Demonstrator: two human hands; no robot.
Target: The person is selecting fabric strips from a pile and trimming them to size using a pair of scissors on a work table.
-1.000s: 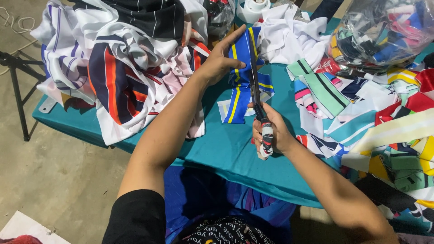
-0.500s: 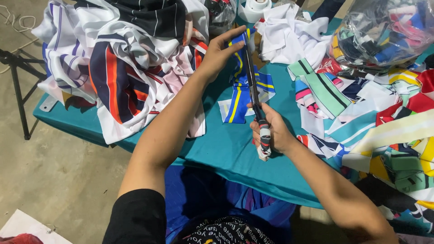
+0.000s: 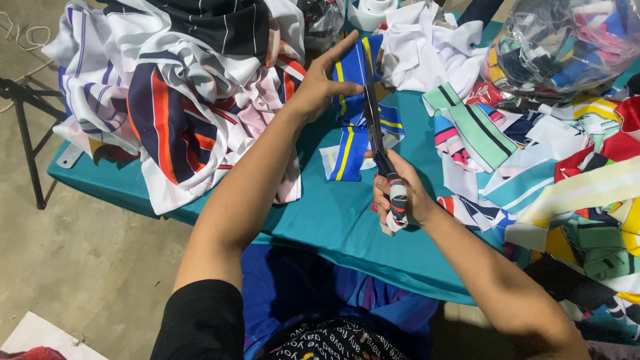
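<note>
Fabric this thin will flop and slip, so grip the blue and yellow strip [image 3: 357, 87] close beside the blades. Your left hand [image 3: 320, 87] pinches it on the teal table [image 3: 320, 213], thumb over its edge, fingers pressed flat. Your right hand [image 3: 398, 197] is curled tight around the scissors [image 3: 375, 127] handles. Since the earlier frame the blades have crept further up the strip toward your left fingertips.
</note>
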